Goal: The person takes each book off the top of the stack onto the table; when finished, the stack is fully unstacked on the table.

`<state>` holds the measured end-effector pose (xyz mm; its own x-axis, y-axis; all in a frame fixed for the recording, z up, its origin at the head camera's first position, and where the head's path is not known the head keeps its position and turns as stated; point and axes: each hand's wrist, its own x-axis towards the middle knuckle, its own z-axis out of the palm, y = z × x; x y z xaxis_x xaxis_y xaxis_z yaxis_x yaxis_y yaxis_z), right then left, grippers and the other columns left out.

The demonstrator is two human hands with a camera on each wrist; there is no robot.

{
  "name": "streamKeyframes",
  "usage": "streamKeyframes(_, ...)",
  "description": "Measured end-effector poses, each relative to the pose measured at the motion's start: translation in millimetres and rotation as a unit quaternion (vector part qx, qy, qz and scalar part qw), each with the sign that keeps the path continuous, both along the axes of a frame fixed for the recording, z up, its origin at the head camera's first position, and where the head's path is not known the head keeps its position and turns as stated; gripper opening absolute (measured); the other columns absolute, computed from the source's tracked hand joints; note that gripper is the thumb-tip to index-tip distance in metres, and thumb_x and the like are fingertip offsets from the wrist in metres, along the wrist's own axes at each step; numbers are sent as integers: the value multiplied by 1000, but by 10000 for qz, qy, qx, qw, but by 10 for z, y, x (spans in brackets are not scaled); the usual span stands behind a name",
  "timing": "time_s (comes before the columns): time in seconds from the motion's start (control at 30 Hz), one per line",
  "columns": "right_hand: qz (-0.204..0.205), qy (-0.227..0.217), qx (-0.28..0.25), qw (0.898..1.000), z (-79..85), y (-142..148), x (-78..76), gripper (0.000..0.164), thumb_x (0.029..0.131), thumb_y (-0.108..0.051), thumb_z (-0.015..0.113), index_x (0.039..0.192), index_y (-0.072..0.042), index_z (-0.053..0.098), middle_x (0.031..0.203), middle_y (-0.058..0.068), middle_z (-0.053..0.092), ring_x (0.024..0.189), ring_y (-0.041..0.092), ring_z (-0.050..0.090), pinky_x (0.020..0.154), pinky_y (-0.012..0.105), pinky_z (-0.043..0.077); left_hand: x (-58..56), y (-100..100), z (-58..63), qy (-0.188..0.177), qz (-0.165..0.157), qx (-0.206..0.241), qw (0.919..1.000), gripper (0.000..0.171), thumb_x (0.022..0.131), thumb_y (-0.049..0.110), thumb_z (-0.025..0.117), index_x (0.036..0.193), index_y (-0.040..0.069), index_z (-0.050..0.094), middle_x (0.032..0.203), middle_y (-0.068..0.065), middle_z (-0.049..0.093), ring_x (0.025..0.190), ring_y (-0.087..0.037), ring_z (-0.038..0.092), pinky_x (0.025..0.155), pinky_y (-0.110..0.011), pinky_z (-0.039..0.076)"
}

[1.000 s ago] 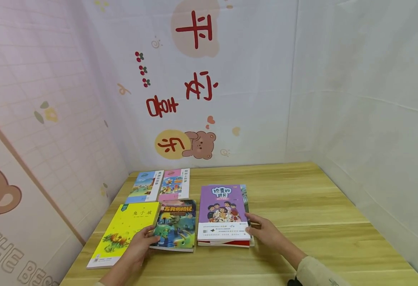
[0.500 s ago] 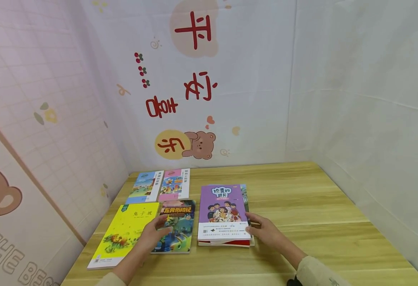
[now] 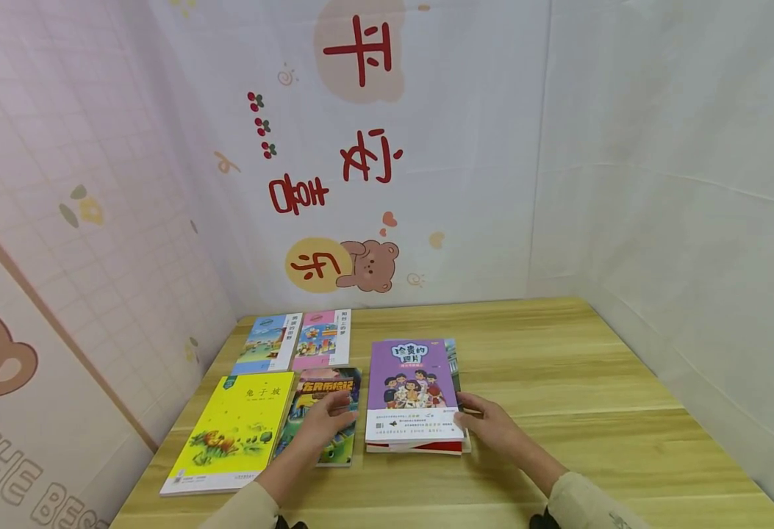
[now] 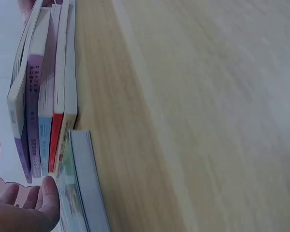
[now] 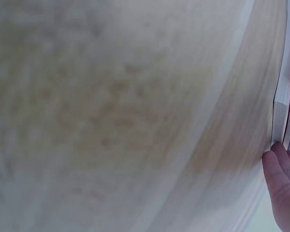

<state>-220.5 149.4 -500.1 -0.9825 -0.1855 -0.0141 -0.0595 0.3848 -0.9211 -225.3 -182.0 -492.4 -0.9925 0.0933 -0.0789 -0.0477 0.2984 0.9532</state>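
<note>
My left hand (image 3: 323, 426) hovers above a dark-green picture book (image 3: 342, 450), fingers extended toward the stack on its right. The left wrist view shows this hand (image 4: 29, 210) with nothing in its grasp, near the stack's page edges (image 4: 58, 82). A purple-covered book (image 3: 413, 382) tops that stack of several books; a red edge shows beneath it. Against the stack's right side rests my right hand (image 3: 492, 426). Its straight fingers (image 5: 275, 176) touch the lower book edges (image 5: 280, 113) in the right wrist view.
A yellow book (image 3: 234, 430) lies at the left, beside the dark-green one. Behind them lie a blue book (image 3: 264, 345) and a pink one (image 3: 323, 342). The wood-grain table (image 3: 578, 411) meets printed cloth walls (image 3: 466, 147) at the back and sides.
My left hand has let go of the dark-green book's left edge and moved right across it toward the stack. That book now lies beside the yellow one. The right hand has stayed put.
</note>
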Motion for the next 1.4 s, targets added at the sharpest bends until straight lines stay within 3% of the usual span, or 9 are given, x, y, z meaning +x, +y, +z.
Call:
streamKeyframes(0.37,34,-82,-95,9999,13,-20,24,54,98,-20,64,140,10,48,138,27,52,123,42,54,103,55,42,-25,124,-100,-22,-487,264,9985,49,98,11,63,138,-11,49,134,-27,53,120,-37,54,93,-44,52)
streamKeyframes(0.53,65,-14,-41,10000,1,-16,21,52,98,-20,63,137,11,51,134,27,56,122,41,55,102,54,43,-16,172,-105,13,-537,384,9978,44,97,10,63,135,-9,54,132,-26,56,117,-34,56,90,-43,53)
streamKeyframes(0.77,-217,163,185,9995,-31,20,-26,50,96,-15,65,137,10,52,130,24,60,119,39,57,101,53,44,17,299,-61,8,-822,70,9966,46,97,11,63,140,-3,53,140,-29,49,126,-45,48,91,-47,52)
streamKeyframes(0.93,-521,54,-159,9985,-10,69,-70,46,92,-8,68,133,8,56,128,24,61,116,37,59,97,47,47,-21,346,-64,81,-957,-193,9952,51,94,12,68,142,1,53,145,-29,42,131,-49,41,96,-53,48)
streamKeyframes(1.07,-637,61,-355,9973,28,103,-107,46,90,-8,68,133,7,58,122,20,65,104,25,62,87,36,49,-54,381,-76,86,-1018,-330,9942,55,94,15,70,144,4,51,149,-29,36,134,-50,37,99,-58,43)
streamKeyframes(1.23,-724,-462,-1031,9910,77,144,-135,52,93,-5,62,142,8,48,112,18,67,80,21,65,67,39,56,-75,419,-101,147,-1000,-454,9938,66,89,17,76,147,4,47,148,-27,38,132,-50,38,100,-62,40)
streamKeyframes(1.4,-843,-692,-1595,9812,112,215,-192,51,97,-2,54,146,9,41,108,18,67,76,24,68,69,46,59,-79,429,-126,223,-990,-680,9925,79,83,20,82,150,4,42,149,-25,39,131,-47,41,101,-63,39)
